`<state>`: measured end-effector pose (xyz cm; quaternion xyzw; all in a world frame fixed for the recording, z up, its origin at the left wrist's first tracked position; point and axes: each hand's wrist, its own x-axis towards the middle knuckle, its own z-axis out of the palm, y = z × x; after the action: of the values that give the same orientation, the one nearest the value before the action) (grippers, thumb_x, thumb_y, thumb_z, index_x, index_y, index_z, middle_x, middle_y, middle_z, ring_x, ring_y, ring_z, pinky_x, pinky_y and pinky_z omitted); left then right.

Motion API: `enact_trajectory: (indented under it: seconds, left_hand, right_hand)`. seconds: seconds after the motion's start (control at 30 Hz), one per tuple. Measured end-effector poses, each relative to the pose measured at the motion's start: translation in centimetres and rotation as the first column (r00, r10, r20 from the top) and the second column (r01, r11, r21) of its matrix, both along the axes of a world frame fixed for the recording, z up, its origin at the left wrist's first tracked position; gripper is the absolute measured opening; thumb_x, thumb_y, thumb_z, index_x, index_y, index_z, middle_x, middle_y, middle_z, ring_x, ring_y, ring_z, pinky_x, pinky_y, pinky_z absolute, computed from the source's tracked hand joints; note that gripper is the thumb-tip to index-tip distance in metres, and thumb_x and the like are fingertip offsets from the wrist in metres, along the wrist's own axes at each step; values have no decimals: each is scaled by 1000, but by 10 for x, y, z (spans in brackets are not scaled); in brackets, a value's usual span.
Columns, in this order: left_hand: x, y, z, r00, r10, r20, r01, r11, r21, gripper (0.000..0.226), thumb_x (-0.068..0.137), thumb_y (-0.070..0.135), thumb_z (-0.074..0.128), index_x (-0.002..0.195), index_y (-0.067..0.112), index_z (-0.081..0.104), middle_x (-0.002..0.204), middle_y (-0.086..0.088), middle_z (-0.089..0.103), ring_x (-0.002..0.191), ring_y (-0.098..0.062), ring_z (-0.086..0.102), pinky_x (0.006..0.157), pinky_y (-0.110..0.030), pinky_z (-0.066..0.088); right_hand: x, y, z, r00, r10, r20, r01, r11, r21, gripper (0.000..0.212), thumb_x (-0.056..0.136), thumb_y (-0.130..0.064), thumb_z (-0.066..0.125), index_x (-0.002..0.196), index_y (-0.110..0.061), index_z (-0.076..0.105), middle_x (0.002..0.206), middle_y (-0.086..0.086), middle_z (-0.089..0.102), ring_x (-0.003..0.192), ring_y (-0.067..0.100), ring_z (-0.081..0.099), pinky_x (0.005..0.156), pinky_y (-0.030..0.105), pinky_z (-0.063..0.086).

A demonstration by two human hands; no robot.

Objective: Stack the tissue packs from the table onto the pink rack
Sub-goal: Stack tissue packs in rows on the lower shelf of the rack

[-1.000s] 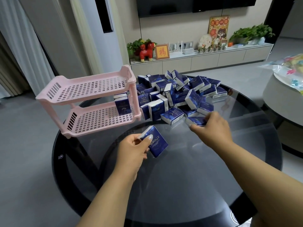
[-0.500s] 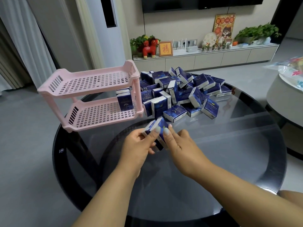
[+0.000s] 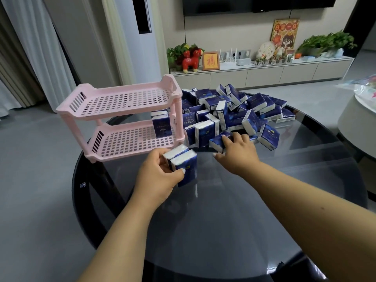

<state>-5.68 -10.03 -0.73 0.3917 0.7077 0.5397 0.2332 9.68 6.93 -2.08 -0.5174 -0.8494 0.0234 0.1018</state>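
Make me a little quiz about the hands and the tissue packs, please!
1. True or false: the pink rack's top shelf holds tissue packs.
2. How many packs does the left hand hold?
3. The right hand is: A) resting flat on the glass table, B) grasping a tissue pack at the edge of the pile, C) touching the rack.

Key: 1 false, it is bare; 2 two, side by side; 3 B.

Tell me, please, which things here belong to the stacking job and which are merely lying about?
Job: pink rack; pile of tissue packs; two packs in the left hand; pack under the right hand.

Lying about: red horse figurine; framed picture; potted plants.
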Motion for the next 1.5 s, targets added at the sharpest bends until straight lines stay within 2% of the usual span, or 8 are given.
enact_trajectory:
  seconds: [0.27, 0.47, 0.57, 0.73, 0.87, 1.0, 1.37, 1.5]
  left_hand:
    - [-2, 0, -10, 998, -45, 47, 44, 999, 18, 45, 70, 17, 84, 105, 32, 60, 104, 11, 70, 98, -11, 67, 90, -40, 55]
    - [-3, -2, -9, 984, -70, 161, 65, 997, 34, 46, 76, 12, 80, 115, 23, 59, 110, 5, 71, 98, -10, 67, 79, -27, 56]
    - [-1, -5, -6, 966, -98, 238, 88, 995, 50, 40, 80, 10, 77, 115, 17, 58, 102, 1, 73, 77, -9, 65, 51, -16, 45]
    - [1, -7, -7, 938, -123, 325, 101, 991, 84, 33, 84, 9, 72, 113, 14, 58, 86, 0, 71, 60, -11, 56, 47, -24, 41]
    - [6, -8, -7, 909, -195, 368, 164, 980, 115, 28, 86, 9, 69, 110, 20, 58, 87, -1, 68, 62, -10, 56, 52, -24, 48]
    - [10, -10, -5, 891, -269, 366, 231, 962, 144, 43, 74, 23, 73, 114, 22, 57, 93, 4, 71, 65, -7, 60, 58, -27, 50]
    - [11, -8, -4, 955, -218, 200, 197, 973, 118, 43, 81, 0, 72, 110, 29, 56, 104, 8, 71, 83, -5, 68, 55, -22, 50]
    - [-1, -8, -3, 973, -174, 155, 155, 980, 123, 47, 79, -5, 71, 107, 31, 59, 105, 12, 70, 93, -6, 70, 71, -23, 55]
  right_hand:
    - [-7, -7, 6, 999, -30, -41, 29, 999, -29, 48, 81, -64, 51, 105, -22, 47, 111, 8, 57, 106, 29, 44, 85, 39, 37]
    - [2, -39, 28, 1000, 11, 0, -10, 951, -309, 62, 76, -58, 60, 128, -28, 48, 127, 15, 38, 119, 32, 39, 96, 38, 37]
    - [12, -45, 36, 949, -117, -293, -59, 846, -530, 43, 78, -48, 62, 109, -19, 56, 110, 10, 47, 90, 24, 52, 73, 33, 45]
    - [19, -73, 38, 630, -405, -663, -376, 587, -717, 47, 85, -48, 59, 109, -7, 53, 93, 13, 60, 71, 23, 58, 60, 32, 48]
    - [5, -90, 18, 562, -380, -735, -337, 706, -623, 48, 76, -59, 62, 87, -15, 45, 87, 10, 60, 79, 24, 60, 78, 50, 56]
    - [-1, -97, 7, 611, -253, -750, -170, 884, -436, 36, 85, -58, 51, 90, -22, 50, 86, -4, 62, 79, 14, 59, 75, 38, 49]
    - [-1, -101, -6, 563, -141, -815, -312, 876, -367, 29, 97, -46, 41, 98, -25, 61, 89, -6, 68, 88, 15, 63, 78, 39, 50]
    - [-1, -105, -7, 541, -127, -831, -344, 869, -356, 16, 97, -37, 44, 96, -28, 57, 85, -11, 63, 81, 6, 57, 71, 26, 46]
